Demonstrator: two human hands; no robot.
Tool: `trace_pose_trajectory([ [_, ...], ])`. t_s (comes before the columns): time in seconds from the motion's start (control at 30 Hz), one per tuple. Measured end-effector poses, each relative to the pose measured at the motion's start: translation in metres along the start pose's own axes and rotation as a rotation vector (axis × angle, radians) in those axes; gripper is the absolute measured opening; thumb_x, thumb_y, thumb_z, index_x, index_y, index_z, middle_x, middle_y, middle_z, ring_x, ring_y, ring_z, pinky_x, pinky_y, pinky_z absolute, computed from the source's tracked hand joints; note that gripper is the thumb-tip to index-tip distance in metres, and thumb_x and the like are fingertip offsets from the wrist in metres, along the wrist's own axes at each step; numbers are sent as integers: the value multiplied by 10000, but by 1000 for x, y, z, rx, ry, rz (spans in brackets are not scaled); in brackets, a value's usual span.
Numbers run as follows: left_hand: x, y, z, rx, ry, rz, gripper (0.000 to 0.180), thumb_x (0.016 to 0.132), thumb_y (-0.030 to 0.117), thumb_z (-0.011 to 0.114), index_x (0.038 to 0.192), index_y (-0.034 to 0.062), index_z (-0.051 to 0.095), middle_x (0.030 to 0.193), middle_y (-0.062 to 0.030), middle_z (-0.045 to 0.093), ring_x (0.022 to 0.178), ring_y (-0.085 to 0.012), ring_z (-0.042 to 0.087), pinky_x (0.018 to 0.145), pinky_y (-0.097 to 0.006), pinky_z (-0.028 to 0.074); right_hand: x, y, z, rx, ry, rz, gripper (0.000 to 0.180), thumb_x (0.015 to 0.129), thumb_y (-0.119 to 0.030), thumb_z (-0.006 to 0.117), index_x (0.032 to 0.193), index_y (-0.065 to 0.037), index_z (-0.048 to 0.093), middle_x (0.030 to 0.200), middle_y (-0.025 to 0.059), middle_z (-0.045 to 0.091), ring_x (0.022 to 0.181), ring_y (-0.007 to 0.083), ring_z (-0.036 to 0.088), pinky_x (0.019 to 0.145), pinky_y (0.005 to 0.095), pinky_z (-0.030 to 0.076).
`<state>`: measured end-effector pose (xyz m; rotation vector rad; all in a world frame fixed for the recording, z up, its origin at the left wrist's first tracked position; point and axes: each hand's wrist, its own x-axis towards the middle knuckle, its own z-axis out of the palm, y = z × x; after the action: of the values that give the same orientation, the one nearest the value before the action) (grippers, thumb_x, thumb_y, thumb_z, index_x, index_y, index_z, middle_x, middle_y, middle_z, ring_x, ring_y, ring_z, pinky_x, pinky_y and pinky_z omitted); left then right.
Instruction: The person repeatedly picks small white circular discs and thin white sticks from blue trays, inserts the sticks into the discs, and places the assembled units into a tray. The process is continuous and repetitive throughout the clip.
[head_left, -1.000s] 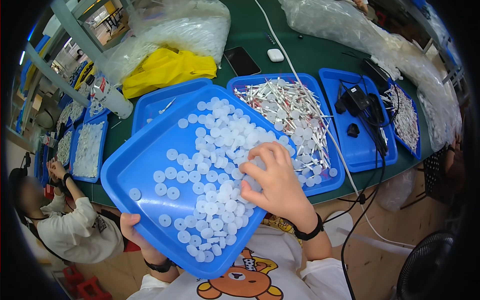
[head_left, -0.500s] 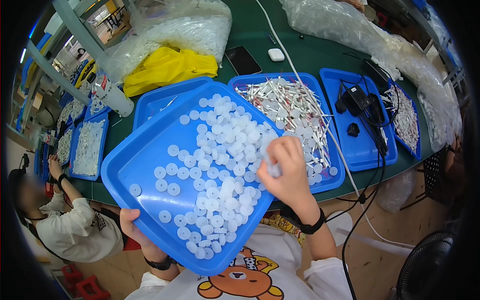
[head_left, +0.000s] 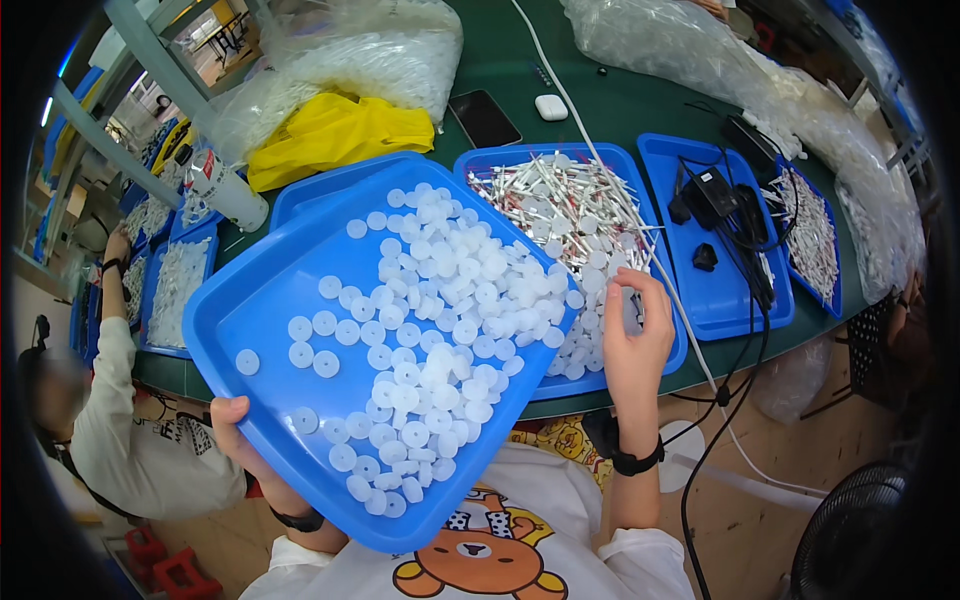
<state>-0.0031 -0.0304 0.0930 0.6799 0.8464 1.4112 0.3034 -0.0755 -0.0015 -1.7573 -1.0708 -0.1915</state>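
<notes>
My left hand (head_left: 243, 446) grips the lower left rim of a blue plastic tray (head_left: 270, 310), thumb over the edge and the other fingers hidden beneath. The tray is tilted, its right corner low over a second tray. Many small translucent white discs (head_left: 415, 435) with centre holes lie in it, heaped toward the right. My right hand (head_left: 638, 340) hovers beside that corner, fingers curved and thumb apart, nothing visible between them. Under it, the second blue tray (head_left: 672, 350) holds thin white sticks (head_left: 545, 195) with reddish parts, and loose discs at its near end.
Another blue tray (head_left: 300, 200) lies behind the held one. To the right, a blue tray (head_left: 715, 310) carries a black adapter and cables; a white cable (head_left: 680, 300) crosses the stick tray. A phone (head_left: 485, 118), yellow bag (head_left: 340, 140) and cup (head_left: 230, 190) stand behind. A co-worker (head_left: 150, 440) sits left.
My right hand has left the discs in the held tray and moved right, its fingers opening. The held tray has shifted slightly left. More discs lie in the stick tray. The co-worker's arm has reached forward.
</notes>
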Motion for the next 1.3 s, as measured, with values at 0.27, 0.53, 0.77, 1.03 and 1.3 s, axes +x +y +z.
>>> trace_pose_trajectory([
  [0.27, -10, 2, 13, 20, -19, 84, 550, 819, 376, 526, 1218, -2, 515, 1094, -184, 605, 987, -261, 597, 833, -364, 510, -76, -67, -13, 1200, -782, 988, 341, 1030, -237, 504, 1264, -42, 352, 963, 113, 609, 752, 154, 622, 646, 287, 525],
  [0.53, -12, 9, 20, 52, 4, 104, 544, 825, 382, 525, 1213, -1, 517, 1090, -181, 605, 984, -257, 596, 830, -361, 509, -71, -118, -5, 1473, -647, 1347, 546, 1028, -242, 508, 1481, -107, 234, 1250, 62, 518, 994, 142, 602, 744, 315, 546],
  [0.77, -4, 22, 25, 59, -6, 87, 540, 831, 386, 525, 1208, 0, 518, 1086, -179, 605, 980, -253, 595, 828, -358, 508, -78, -136, -3, 1425, -602, 1304, 460, 1050, -346, 454, 1416, -89, 347, 1076, 17, 563, 814, 60, 530, 650, 210, 442],
  [1.03, -4, 18, 24, 69, -3, 79, 535, 837, 392, 524, 1203, 2, 520, 1082, -177, 605, 977, -248, 594, 825, -355, 507, -79, -133, 8, 1437, -613, 1326, 522, 1054, -426, 416, 1441, -91, 314, 1120, 20, 556, 836, 60, 531, 655, 223, 432],
  [1.3, 1, 19, 31, 69, -13, 77, 530, 843, 397, 523, 1198, 3, 521, 1078, -174, 606, 973, -244, 593, 821, -352, 506, -58, -140, 9, 1540, -607, 1356, 562, 1057, -426, 408, 1473, -73, 276, 1223, 46, 539, 968, 89, 568, 740, 256, 487],
])
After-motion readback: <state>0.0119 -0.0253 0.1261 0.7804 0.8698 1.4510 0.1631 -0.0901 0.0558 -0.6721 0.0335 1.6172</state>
